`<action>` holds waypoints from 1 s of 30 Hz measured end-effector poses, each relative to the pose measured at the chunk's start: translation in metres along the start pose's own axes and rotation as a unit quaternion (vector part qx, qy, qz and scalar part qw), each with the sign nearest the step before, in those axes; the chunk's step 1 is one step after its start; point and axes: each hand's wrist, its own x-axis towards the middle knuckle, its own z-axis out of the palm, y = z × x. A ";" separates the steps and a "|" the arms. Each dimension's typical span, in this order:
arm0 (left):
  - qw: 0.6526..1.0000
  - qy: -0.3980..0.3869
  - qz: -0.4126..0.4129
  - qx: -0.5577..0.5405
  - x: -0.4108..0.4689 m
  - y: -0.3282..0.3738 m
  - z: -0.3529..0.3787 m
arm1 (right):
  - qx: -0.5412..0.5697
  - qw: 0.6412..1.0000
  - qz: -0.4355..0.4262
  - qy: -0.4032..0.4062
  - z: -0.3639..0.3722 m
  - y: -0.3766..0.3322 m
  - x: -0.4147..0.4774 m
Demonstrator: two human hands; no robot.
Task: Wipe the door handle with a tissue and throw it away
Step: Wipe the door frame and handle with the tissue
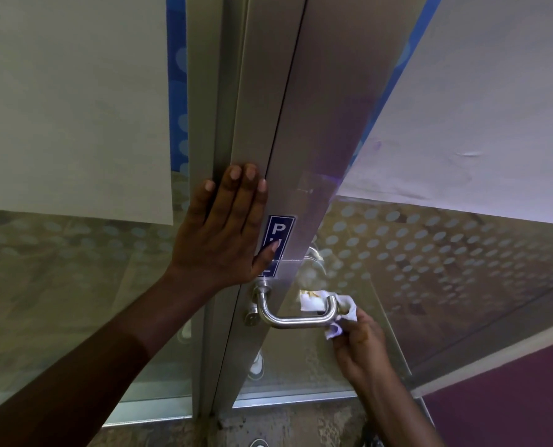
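Note:
A brushed steel lever door handle (288, 321) sticks out from the grey metal door frame (304, 130), low in the middle of the view. My right hand (360, 345) grips a crumpled white tissue (346, 312) and presses it around the handle's right end. My left hand (223, 230) lies flat with fingers spread on the frame just above the handle, partly covering a blue PULL sticker (276, 233).
Frosted glass panels with a dot pattern (446, 253) flank the frame on both sides, with white paper sheets (69, 101) stuck over their upper parts. A lock cylinder (252, 316) sits left of the handle. A purple wall (510, 398) is at the lower right.

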 end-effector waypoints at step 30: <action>1.000 0.000 -0.001 -0.015 -0.001 0.002 0.001 | 0.088 0.990 0.097 -0.056 0.030 0.044 -0.049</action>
